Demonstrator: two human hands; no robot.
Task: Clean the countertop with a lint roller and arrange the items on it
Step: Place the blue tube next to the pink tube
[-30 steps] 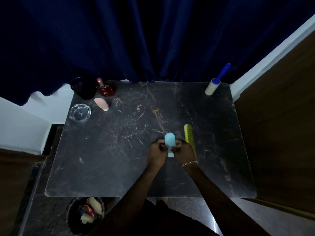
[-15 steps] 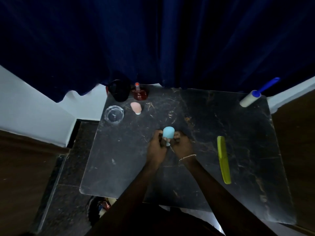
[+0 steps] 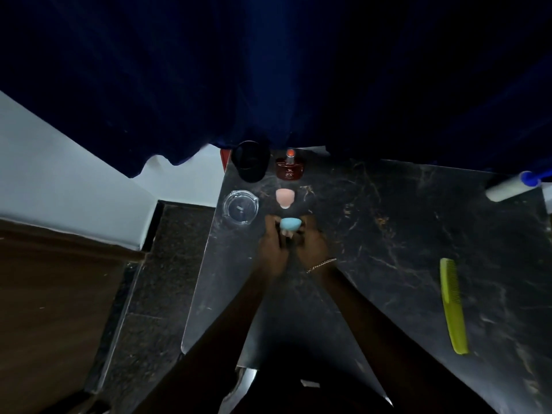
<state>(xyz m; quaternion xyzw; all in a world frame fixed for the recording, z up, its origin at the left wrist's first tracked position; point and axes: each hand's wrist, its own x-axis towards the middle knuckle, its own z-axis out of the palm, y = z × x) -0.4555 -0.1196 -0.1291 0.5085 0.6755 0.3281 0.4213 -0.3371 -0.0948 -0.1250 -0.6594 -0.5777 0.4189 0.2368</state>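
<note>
Dark blue curtain [image 3: 268,70] is hanging over the far edge of the black marble countertop [image 3: 388,249], shading the back row, where a black cup [image 3: 250,161] and a red bottle [image 3: 289,168] are barely showing. At the right edge the lint roller [image 3: 511,185] is lying cut off, its blue handle vanishing under the curtain. Both hands are meeting near the back left corner: the left hand [image 3: 273,246] and right hand [image 3: 312,245] are closing their fingers around a small blue sponge [image 3: 290,225], whose lower part is hiding between them. A pink sponge [image 3: 285,197] is standing just beyond, a glass ashtray [image 3: 240,206] is sitting beside it, and a green comb [image 3: 453,304] is lying well apart to the right.
</note>
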